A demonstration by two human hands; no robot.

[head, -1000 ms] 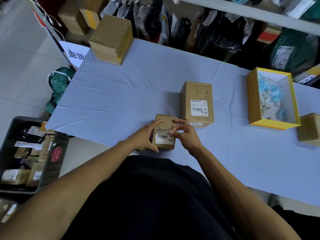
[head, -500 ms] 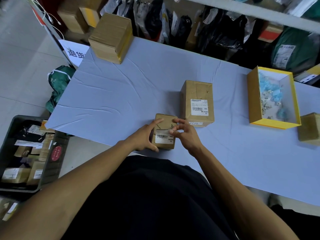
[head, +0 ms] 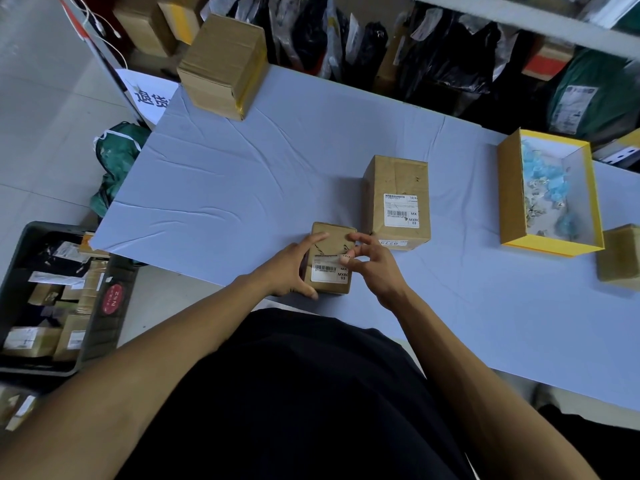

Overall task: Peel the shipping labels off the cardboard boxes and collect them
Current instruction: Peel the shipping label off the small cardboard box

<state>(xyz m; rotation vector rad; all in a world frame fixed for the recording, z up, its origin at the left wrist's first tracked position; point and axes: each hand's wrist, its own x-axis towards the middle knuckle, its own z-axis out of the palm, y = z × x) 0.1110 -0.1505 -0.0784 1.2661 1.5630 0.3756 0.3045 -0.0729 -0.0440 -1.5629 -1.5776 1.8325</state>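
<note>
You are bracing the small box (head: 330, 252) with your left hand (head: 291, 268); its thumb is running along the near left edge and the index finger is lying across the top, so that hand is gripping the box from its left side. Your right hand (head: 375, 268) is sitting at the box's right edge; its fingertips (head: 345, 259) are pinching at the top right corner of the label (head: 327, 271); whether the corner is actually lifted is too small to tell. The label is lying on the box face turned toward you, directly between both hands, barcode showing.

Just beyond your right hand a taller box (head: 398, 178) is standing on the table (head: 242, 188), carrying its own label (head: 401, 210) on the facing side; it is close to the small box, touching or not I cannot tell. Further out to the right of your right hand a yellow box (head: 512, 188) is lying open with blue scraps inside; another box (head: 620, 252) is sitting just beside it at the frame edge. Far beyond your left hand a big box (head: 221, 64) is sitting at the table's far corner. Down left of your left arm a dark crate (head: 110, 306) is holding parcels on the floor.
</note>
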